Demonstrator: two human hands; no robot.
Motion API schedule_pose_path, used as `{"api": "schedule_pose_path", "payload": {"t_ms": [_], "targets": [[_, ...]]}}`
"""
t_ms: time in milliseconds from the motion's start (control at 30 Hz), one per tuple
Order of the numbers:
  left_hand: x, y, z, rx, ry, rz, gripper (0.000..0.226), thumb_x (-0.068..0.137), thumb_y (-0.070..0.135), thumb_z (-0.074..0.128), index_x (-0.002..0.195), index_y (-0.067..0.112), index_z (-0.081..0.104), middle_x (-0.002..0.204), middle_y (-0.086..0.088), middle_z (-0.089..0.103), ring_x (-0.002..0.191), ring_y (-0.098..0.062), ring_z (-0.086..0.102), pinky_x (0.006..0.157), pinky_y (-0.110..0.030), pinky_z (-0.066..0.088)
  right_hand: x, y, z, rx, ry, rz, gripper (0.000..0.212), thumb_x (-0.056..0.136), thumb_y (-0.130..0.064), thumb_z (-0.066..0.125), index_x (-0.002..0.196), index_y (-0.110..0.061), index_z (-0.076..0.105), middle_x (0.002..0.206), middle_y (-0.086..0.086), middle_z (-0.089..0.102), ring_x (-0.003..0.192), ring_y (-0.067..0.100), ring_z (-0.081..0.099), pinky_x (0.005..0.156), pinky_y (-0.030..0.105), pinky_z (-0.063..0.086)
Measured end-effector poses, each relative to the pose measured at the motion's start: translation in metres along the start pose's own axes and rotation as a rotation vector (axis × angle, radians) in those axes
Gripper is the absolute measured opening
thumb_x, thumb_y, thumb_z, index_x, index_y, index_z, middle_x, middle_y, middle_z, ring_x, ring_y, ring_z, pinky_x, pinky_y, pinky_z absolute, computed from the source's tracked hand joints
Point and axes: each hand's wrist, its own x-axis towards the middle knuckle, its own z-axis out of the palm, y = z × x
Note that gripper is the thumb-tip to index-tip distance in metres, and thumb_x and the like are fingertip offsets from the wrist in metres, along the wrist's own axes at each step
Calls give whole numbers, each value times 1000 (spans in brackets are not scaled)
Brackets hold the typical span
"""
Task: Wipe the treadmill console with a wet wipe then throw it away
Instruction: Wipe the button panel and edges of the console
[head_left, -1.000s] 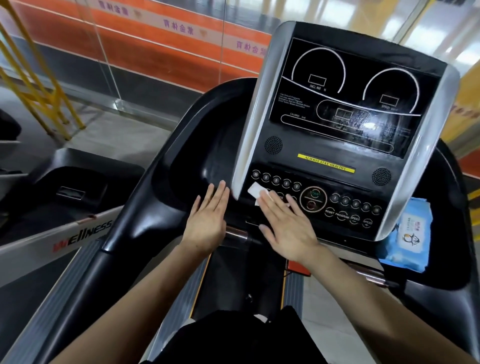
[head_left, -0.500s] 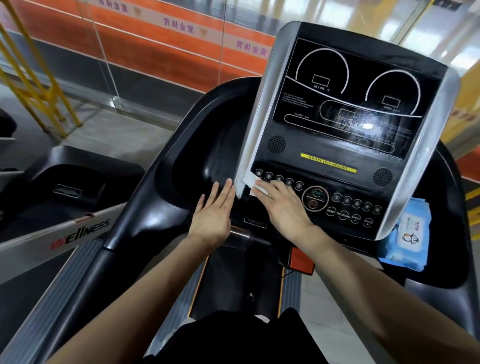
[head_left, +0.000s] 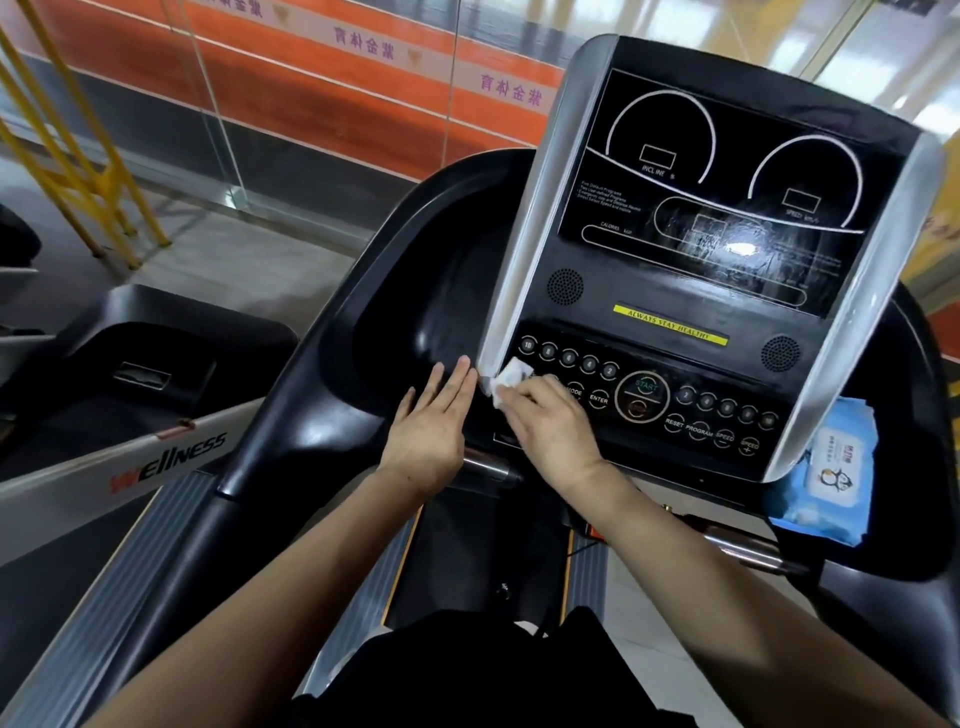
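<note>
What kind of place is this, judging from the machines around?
Most likely a gym: a treadmill console with START and SPEED buttons stands in front, a second machine marked "Wellness" stands beside it, and a pack of wet wipes rests by the console.

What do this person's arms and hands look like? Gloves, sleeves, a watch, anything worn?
Both are bare. The left hand and right hand have no gloves, and no rings or watch show on the fingers or wrists. Both forearms are uncovered up to the bottom edge of the picture, so no sleeves appear. The only clothing in view is dark fabric low in the middle.
</note>
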Motion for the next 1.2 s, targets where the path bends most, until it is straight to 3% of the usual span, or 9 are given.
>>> {"api": "schedule_pose_path", "payload": {"t_ms": [100, 400, 667, 833, 967, 1200], "targets": [[-1, -3, 1, -31, 21, -3, 83, 95, 4, 36, 166, 27, 1, 172, 17, -15, 160, -13, -13, 130, -48, 9, 8, -13, 13, -13, -83, 59, 13, 93, -14, 73, 105, -16, 72, 91, 1, 61, 86, 23, 57, 77, 37, 55], [0, 3, 10, 17, 47, 55, 85, 93, 3, 39, 166, 26, 1, 172, 16, -15, 160, -16, -13, 130, -50, 8, -49, 39, -27, -96, -62, 221, 17, 88, -3, 78, 102, -12, 78, 88, 7, 61, 85, 30, 60, 73, 44, 58], [-7, 10, 14, 31, 56, 75, 88, 92, 4, 42, 166, 24, 1, 173, 12, -15, 160, -18, -14, 131, -48, 5, 11, -22, -2, -68, -125, 162, 6, 86, -14, 78, 87, -12, 73, 83, 5, 58, 80, 29, 57, 72, 42, 56], [-10, 21, 22, 50, 51, 142, 86, 95, 8, 43, 166, 23, -2, 172, 9, -19, 158, -15, -19, 130, -40, -2, -33, 14, -34, -103, -108, 300, 11, 81, -9, 84, 91, -13, 80, 88, 12, 66, 84, 36, 65, 77, 46, 61], [-10, 23, 25, 76, 42, 143, 85, 97, 10, 44, 166, 21, -4, 172, 9, -21, 158, -14, -20, 131, -40, 0, -82, 57, -62, -161, -56, 464, 13, 82, -7, 85, 94, -13, 83, 98, 16, 72, 92, 38, 69, 80, 50, 62], [-15, 23, 29, -2, 54, 160, 83, 95, 9, 46, 167, 19, 5, 174, 7, -13, 160, -15, -14, 131, -43, 2, -66, 45, -61, -113, -74, 324, 6, 87, -6, 80, 91, -10, 81, 82, 3, 67, 80, 27, 63, 69, 39, 61]]}}
